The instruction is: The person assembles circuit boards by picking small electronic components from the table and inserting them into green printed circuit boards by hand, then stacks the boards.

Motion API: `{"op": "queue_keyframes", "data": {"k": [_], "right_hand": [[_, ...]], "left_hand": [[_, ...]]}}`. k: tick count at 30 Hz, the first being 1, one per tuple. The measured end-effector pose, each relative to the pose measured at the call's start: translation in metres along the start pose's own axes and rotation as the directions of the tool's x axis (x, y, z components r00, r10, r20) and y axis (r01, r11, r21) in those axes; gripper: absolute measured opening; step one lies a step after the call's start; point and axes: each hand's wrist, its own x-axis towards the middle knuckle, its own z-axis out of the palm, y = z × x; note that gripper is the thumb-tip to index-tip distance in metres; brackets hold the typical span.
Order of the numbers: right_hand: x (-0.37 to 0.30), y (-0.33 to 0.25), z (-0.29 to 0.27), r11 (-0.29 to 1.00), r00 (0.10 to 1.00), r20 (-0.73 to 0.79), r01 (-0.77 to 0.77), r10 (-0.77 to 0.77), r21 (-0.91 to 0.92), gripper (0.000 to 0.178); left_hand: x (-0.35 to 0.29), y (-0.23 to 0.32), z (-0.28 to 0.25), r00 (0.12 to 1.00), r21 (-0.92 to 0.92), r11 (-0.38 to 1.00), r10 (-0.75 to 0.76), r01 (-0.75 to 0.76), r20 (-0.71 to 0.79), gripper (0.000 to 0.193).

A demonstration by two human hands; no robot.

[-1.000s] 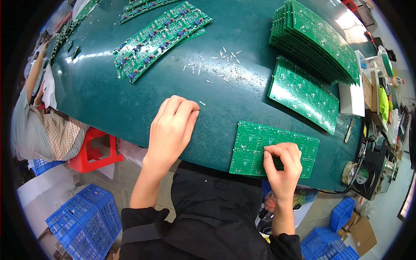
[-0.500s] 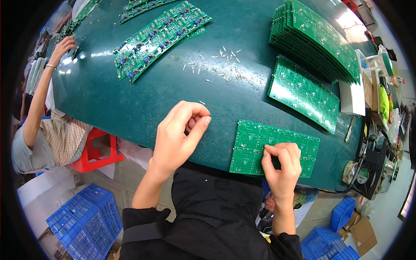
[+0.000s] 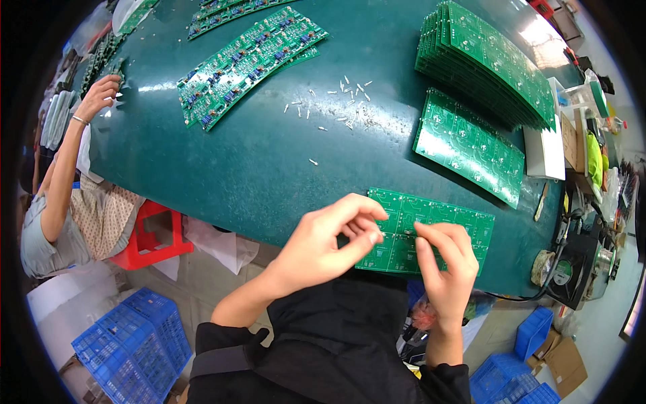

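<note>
Head view: board (image 3: 475, 232) on tabletop (image 3: 222, 168), crates (image 3: 131, 347) below.

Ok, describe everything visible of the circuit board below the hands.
The circuit board is a thin, rigid-looking green rectangle, with pale markings and lines dividing it into repeated sections. It lies flat on the green table, near the front edge. The left hand and right hand partly hide it; contact is unclear.

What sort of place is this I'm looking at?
Probably an electronics assembly workshop: a tall stack of green circuit boards and scattered small pale parts share a long green table, and a co-worker's hand is at its far left.
</note>
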Motion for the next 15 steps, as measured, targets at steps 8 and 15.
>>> {"op": "queue_keyframes", "data": {"k": [8,15], "right_hand": [[-0.01,0.0,-0.004,0.888,0.987,0.061,-0.158,0.146,0.432,0.011],[-0.015,0.024,-0.013,0.926,0.965,-0.092,-0.205,0.245,0.318,0.009]], "left_hand": [[0.006,0.01,0.023,0.991,-0.019,1.0,-0.021,0.024,0.131,0.033],[0.015,0.004,-0.03,0.888,0.843,0.535,0.413,-0.054,-0.204,0.016]]}}
